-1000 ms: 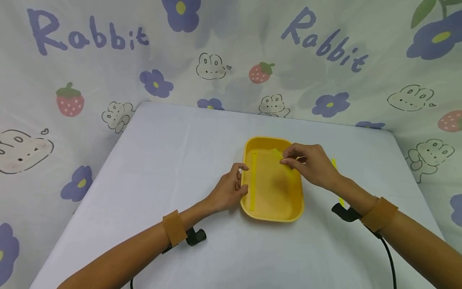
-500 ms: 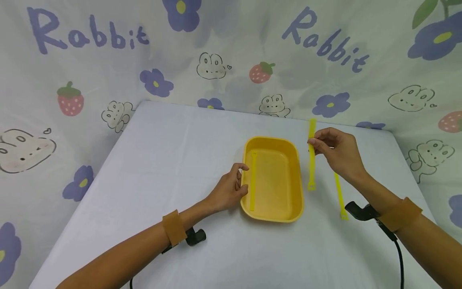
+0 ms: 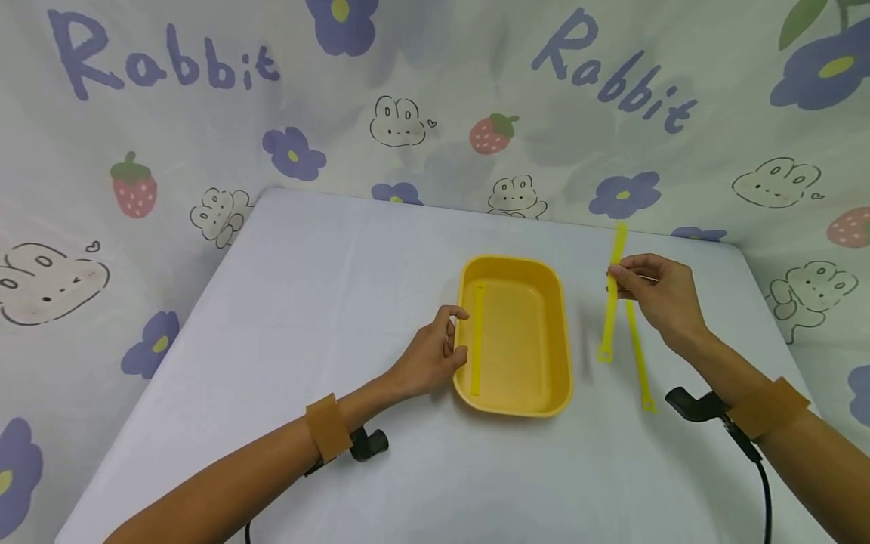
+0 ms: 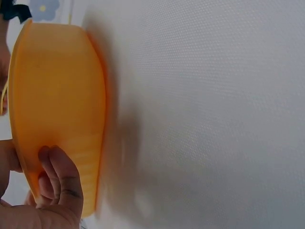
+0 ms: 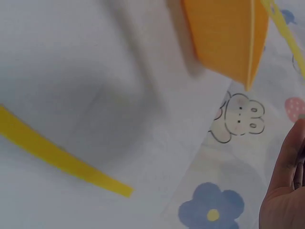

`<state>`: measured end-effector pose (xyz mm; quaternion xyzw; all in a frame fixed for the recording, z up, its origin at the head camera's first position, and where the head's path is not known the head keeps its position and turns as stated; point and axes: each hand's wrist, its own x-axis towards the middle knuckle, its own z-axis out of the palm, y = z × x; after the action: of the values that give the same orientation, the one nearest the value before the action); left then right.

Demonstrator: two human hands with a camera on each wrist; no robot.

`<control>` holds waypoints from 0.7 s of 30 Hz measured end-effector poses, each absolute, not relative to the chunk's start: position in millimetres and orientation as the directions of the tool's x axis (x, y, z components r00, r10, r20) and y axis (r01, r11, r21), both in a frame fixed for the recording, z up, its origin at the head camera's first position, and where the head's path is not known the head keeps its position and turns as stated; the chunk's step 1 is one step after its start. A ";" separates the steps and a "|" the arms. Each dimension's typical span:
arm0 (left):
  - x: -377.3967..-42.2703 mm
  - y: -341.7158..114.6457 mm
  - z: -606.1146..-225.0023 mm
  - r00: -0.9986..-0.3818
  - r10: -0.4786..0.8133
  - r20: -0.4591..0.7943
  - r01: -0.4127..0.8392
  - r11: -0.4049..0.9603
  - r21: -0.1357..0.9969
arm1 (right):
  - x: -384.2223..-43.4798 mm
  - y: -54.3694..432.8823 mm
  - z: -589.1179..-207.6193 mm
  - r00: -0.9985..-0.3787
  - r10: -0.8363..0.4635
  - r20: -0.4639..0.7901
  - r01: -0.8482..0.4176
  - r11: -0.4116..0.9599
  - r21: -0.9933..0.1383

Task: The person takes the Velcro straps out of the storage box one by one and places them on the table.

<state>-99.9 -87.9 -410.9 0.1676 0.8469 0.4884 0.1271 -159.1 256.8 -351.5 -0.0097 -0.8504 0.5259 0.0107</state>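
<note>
My left hand (image 3: 428,359) holds the left side of a yellow plastic tray (image 3: 523,347). In the left wrist view, its curled fingers (image 4: 66,179) lie against the tray's outer wall (image 4: 57,86), near the rim. My right hand (image 3: 669,298) pinches a long flat yellow strip (image 3: 609,325) with a small slot at its lower end, raised to the right of the tray. A similar strip (image 3: 478,340) lies lengthwise inside the tray along its left side. Another strip (image 3: 639,359) lies on the table below the right hand, seen also as a yellow band (image 5: 62,160) in the right wrist view.
A white-covered table (image 3: 326,302) carries the tray right of its middle. Behind it hangs a cloth (image 3: 442,75) printed with rabbits, strawberries and flowers. Each wrist wears a brown band, such as the right band (image 3: 771,408), with a black camera.
My right hand has moved from over the tray out to the right, carrying the strip upright beside the other strip on the table. The left hand and tray have stayed put.
</note>
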 end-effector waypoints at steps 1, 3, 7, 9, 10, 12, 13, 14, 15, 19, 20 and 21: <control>-100.0 -87.8 -410.9 -0.912 0.407 -0.053 0.158 0.467 0.870 | -158.5 259.0 -353.2 -0.999 0.034 -0.010 0.024 0.448 -0.894; -99.9 -87.7 -411.0 -0.913 0.405 -0.055 0.155 0.468 0.870 | -156.8 262.8 -357.1 -0.998 0.046 -0.038 0.054 0.462 -0.885; -99.9 -87.6 -411.4 -0.912 0.406 -0.054 0.155 0.465 0.872 | -153.6 270.0 -365.3 -0.996 0.039 -0.082 0.091 0.476 -0.875; -100.5 -87.5 -411.1 -0.911 0.408 -0.051 0.158 0.462 0.873 | -152.9 273.2 -370.5 -0.995 0.029 -0.096 0.099 0.478 -0.873; -100.7 -87.5 -411.0 -0.911 0.409 -0.051 0.159 0.462 0.873 | -152.8 274.6 -373.3 -0.994 0.024 -0.104 0.103 0.476 -0.873; -100.8 -87.5 -410.6 -0.912 0.408 -0.050 0.158 0.461 0.873 | -153.1 276.7 -379.2 -0.993 0.018 -0.119 0.112 0.491 -0.864; -100.9 -87.5 -410.4 -0.912 0.406 -0.050 0.158 0.462 0.873 | -153.4 277.4 -382.1 -0.992 0.017 -0.125 0.116 0.506 -0.855; -100.8 -87.6 -410.2 -0.912 0.406 -0.052 0.155 0.461 0.874 | -153.9 277.8 -385.0 -0.991 0.021 -0.132 0.124 0.528 -0.840; -100.7 -87.7 -410.3 -0.912 0.406 -0.055 0.153 0.461 0.874 | -154.2 277.9 -387.4 -0.990 0.024 -0.142 0.132 0.546 -0.827; -100.0 -87.6 -410.4 -0.911 0.407 -0.060 0.148 0.460 0.875 | -154.5 277.8 -394.9 -0.980 0.032 -0.196 0.174 0.620 -0.765; -99.9 -87.5 -410.5 -0.911 0.408 -0.061 0.147 0.460 0.876 | -154.4 278.0 -396.4 -0.977 0.029 -0.211 0.182 0.631 -0.754; -99.8 -87.4 -410.5 -0.911 0.407 -0.061 0.147 0.461 0.875 | -153.9 277.9 -397.6 -0.974 0.024 -0.226 0.189 0.639 -0.746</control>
<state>-99.8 -87.4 -410.5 0.1640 0.8443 0.4928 0.1321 -153.9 277.9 -397.6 -0.0593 -0.8999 0.4207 -0.0980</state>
